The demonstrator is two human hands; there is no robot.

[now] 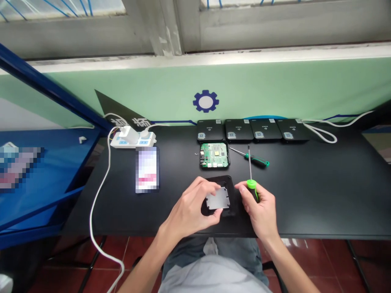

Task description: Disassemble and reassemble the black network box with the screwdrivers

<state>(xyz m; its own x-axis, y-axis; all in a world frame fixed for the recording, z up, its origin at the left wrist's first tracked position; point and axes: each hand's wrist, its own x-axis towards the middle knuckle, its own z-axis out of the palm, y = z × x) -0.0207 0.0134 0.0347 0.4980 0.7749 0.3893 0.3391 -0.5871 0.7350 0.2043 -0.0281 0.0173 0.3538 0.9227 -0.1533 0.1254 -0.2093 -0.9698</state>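
My left hand (189, 207) rests its fingers on a grey metal plate (217, 198), which lies inside a black device casing (227, 183) near the table's front edge. The hand appears to grip the plate's edge. My right hand (258, 211) holds a green-handled screwdriver (251, 187) upright beside the casing, with its thin shaft pointing away from me. Farther back lies an opened unit with a green circuit board (214, 155). A second screwdriver (258, 160), black and green, lies to its right.
Several black device units (238, 130) stand in a row along the wall edge of the black table (293, 195). A few tiny screws (196, 154) lie left of the circuit board. To the left are a power strip (132, 140), a blurred phone (147, 170) and a white cable (97, 191).
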